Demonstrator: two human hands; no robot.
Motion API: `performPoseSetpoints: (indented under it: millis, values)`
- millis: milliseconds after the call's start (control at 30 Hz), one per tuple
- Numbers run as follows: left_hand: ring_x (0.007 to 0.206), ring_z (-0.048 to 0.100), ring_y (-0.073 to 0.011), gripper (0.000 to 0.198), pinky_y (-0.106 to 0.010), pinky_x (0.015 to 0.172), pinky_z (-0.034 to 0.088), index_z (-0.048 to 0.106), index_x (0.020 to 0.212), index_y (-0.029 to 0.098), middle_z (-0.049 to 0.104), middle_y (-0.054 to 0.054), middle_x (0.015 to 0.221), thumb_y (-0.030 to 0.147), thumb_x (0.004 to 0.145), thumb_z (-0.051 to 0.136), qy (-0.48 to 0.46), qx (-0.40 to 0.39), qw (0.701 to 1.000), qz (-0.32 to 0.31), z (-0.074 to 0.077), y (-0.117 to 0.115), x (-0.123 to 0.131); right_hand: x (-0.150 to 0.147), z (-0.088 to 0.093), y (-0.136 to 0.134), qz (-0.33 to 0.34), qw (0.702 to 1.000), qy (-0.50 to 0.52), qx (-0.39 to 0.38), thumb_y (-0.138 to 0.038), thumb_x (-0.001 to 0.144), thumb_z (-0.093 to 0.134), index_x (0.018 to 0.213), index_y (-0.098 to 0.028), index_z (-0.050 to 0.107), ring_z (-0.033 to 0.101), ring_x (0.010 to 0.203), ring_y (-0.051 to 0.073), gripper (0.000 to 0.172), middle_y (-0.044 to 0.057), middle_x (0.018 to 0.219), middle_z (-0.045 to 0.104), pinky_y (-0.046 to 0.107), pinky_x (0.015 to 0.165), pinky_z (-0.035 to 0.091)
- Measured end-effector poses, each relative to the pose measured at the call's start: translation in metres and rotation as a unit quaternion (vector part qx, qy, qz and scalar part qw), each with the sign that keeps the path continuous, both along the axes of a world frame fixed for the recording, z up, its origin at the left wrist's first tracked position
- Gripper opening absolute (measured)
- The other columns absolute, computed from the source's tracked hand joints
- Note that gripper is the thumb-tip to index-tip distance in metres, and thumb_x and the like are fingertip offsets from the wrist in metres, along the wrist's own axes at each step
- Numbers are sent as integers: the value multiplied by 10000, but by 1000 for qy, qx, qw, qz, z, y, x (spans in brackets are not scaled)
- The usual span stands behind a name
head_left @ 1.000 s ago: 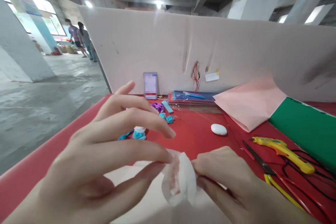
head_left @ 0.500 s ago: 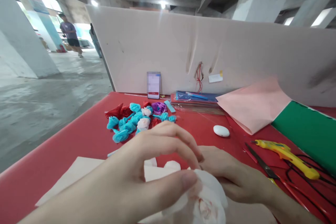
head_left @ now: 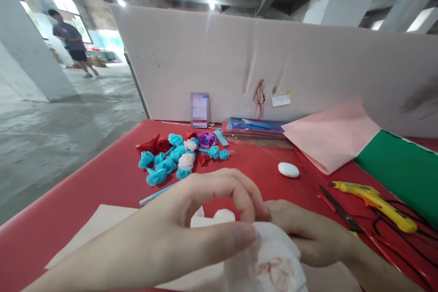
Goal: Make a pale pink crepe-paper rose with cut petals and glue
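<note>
A white paper rose (head_left: 278,262) with a pinkish centre is low in the middle of the head view, tilted toward me. My left hand (head_left: 195,232) curls over it from the left, thumb and fingertips pinching the petals' upper edge. Behind the flower, my right hand (head_left: 308,232) is closed around its base; the fingertips and any stem are hidden. Loose white paper pieces (head_left: 224,215) lie behind my left hand, and a white sheet (head_left: 99,228) spreads beneath my left forearm.
Blue, red, purple and pale paper flowers (head_left: 167,164) sit at back left, near a blue stick (head_left: 159,193). A white oval case (head_left: 288,169), scissors (head_left: 342,210) and yellow glue gun (head_left: 376,203) lie right. A phone (head_left: 199,109) leans on the board (head_left: 171,64); a person (head_left: 73,43) stands far left.
The paper rose has turned and shifted slightly right and down with my right hand. My left fingers have lowered and drawn in toward the thumb. The far person has moved left.
</note>
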State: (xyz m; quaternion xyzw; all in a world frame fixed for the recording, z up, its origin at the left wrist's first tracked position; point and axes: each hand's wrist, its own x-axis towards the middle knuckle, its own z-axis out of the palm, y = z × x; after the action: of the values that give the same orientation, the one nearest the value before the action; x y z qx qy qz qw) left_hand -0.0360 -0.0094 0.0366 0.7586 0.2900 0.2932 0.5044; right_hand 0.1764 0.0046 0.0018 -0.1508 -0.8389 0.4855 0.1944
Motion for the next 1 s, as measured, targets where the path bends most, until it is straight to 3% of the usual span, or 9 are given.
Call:
performPoseSetpoints:
  millis: [133, 333, 467, 633, 800, 900, 1000]
  values:
    - [849, 603, -74, 160, -111, 757, 489, 587, 708, 253, 629, 81, 931, 260, 851, 515, -27, -8, 1000, 12, 1, 0, 0, 1, 1, 1, 6, 999, 3, -51, -245, 907, 371, 665, -179, 412, 394, 635, 80, 255, -23, 709, 414, 176, 643, 372]
    - [940, 594, -102, 115, -145, 834, 471, 626, 675, 266, 618, 92, 941, 317, 778, 618, 48, 6, 997, 59, 8, -3, -4, 0, -6, 6, 36, 998, 46, -15, -311, 926, 363, 711, -148, 474, 462, 686, 97, 292, 29, 767, 510, 198, 666, 402]
    - [1027, 575, -142, 45, -190, 816, 498, 641, 707, 304, 600, 96, 997, 329, 706, 678, 65, 35, 995, 70, 5, -2, -5, 1, -11, 7, 29, 999, 33, 2, -336, 936, 351, 729, -139, 504, 485, 709, 106, 324, 41, 776, 536, 207, 689, 411]
    - [946, 622, -153, 102, -257, 844, 509, 618, 679, 270, 607, 78, 998, 339, 668, 693, 89, 50, 991, 84, 1, -5, -2, 2, -10, 5, 18, 1000, 14, 1, -426, 938, 306, 734, -149, 507, 461, 676, 112, 398, 32, 745, 520, 222, 659, 403]
    - [958, 619, -138, 66, -149, 648, 529, 581, 699, 256, 593, 69, 1021, 251, 712, 645, 81, 53, 994, 52, -3, -4, 0, 0, -6, 3, 20, 999, 7, -26, -381, 936, 326, 682, -162, 472, 440, 674, 104, 366, 13, 725, 482, 218, 660, 386]
    - [930, 611, -96, 112, -145, 735, 512, 562, 732, 256, 578, 78, 1056, 152, 732, 604, 49, 49, 998, 8, -6, 0, 0, 0, -8, 3, 28, 999, 14, -35, -358, 930, 346, 671, -171, 453, 425, 660, 96, 337, 3, 718, 457, 209, 642, 385]
    - [981, 584, -116, 123, -200, 839, 482, 554, 737, 244, 566, 53, 1066, 133, 734, 607, -3, -11, 998, -59, -7, 4, 3, 0, -11, 3, 38, 998, 17, -48, -335, 922, 363, 686, -173, 444, 435, 691, 100, 297, 4, 733, 441, 211, 661, 396]
